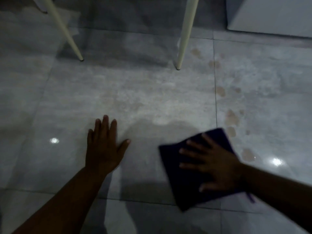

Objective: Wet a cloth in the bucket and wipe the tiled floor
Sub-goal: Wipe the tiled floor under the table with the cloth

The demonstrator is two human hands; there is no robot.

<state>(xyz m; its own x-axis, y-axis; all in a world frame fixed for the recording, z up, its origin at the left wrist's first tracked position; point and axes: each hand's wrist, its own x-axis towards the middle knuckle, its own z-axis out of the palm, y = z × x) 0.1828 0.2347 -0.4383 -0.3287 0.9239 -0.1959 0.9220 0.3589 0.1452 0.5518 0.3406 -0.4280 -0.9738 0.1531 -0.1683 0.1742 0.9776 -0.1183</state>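
Floor (143, 92) of large grey tiles is filling nearly the whole view, glossy enough to be throwing back two small bright glints of light, with thin grout lines crossing it. Taking the cloth as the landmark, a white panel or cabinet base (270, 14) is sitting far beyond it at the upper right, its exact nature hard to tell in the dim light. Two slim cream furniture legs (183, 39) are standing well beyond the cloth, one almost straight ahead of it and the other (67, 34) further off to its left, both slanting down to dark tips on the tiles. A trail of brownish smudges (232, 118) is running away from the cloth's far right corner toward the nearer leg.

Cloth (182, 186), dark blue or purple and folded roughly square, is lying flat on the floor, blurred as if in motion. The right hand (217, 166) is pressing down on top of it with fingers spread open and flat, not gripping, the forearm reaching in from the right edge. The left hand (103, 149) is resting well to the left of the cloth, palm down and fingers open on the bare tile, holding nothing.
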